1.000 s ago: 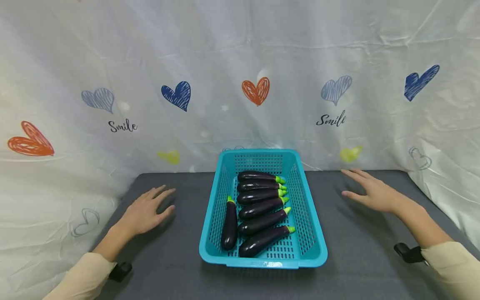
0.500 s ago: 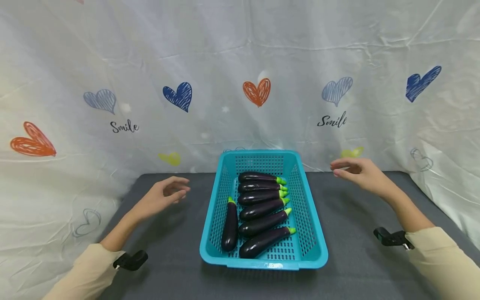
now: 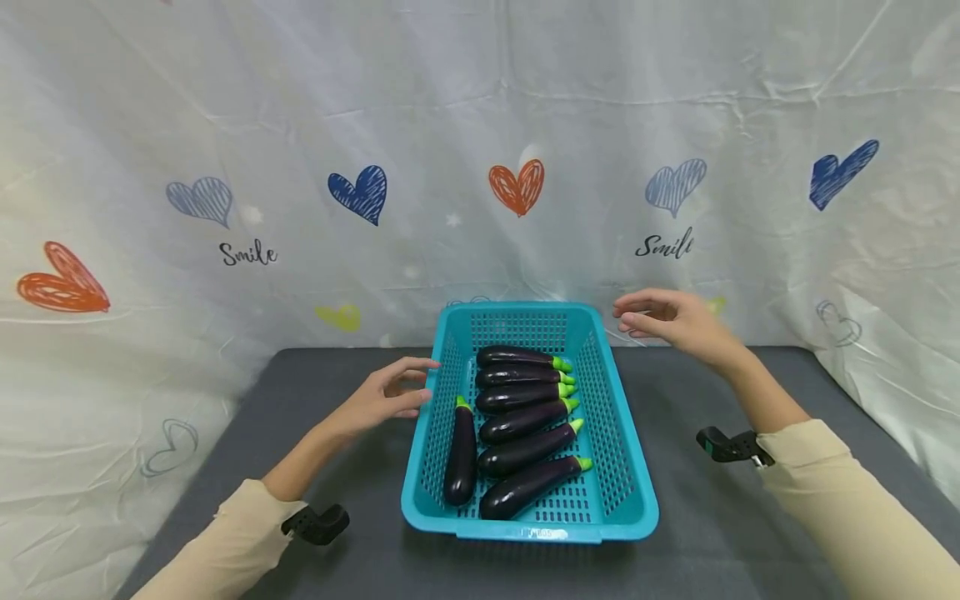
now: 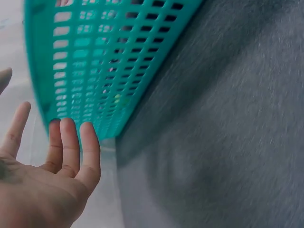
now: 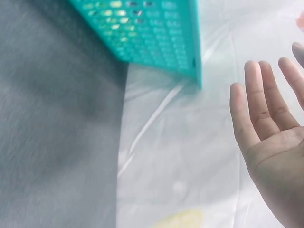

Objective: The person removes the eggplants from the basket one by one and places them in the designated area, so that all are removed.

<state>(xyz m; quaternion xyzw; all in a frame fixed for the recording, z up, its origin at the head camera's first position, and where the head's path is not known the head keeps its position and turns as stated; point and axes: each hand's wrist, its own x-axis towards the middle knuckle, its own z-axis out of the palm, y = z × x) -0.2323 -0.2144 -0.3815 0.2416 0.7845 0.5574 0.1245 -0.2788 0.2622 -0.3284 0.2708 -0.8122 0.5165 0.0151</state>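
Observation:
A blue-green plastic basket (image 3: 630, 467) with perforated walls stands in the middle of the table and holds several dark purple eggplants (image 3: 525, 419) with bright green stem ends. One eggplant (image 3: 461, 454) lies lengthwise at the basket's left; the others are stacked crosswise in a column. My left hand (image 3: 382, 395) is at the left rim, its relaxed fingertips overlapping the rim in the head view. The left wrist view has the same hand (image 4: 61, 175) beside the outer wall, palm showing. My right hand (image 3: 675, 323), loosely bent and holding nothing, hovers off the basket's far right corner; its fingers (image 5: 255, 90) are extended in the right wrist view.
Dark grey cloth covers the table (image 3: 720, 533), with bare surface on both sides of the basket. Behind it hangs a white curtain (image 3: 450, 100) printed with hearts and "Smile". The basket's far end sits close to this curtain. Black straps with cameras (image 3: 318, 525) are on both wrists.
Both hands have lifted from the table's sides and moved inward toward the basket, the left reaching its rim. Their spread fingers have drawn closer together. Basket and eggplants stay put.

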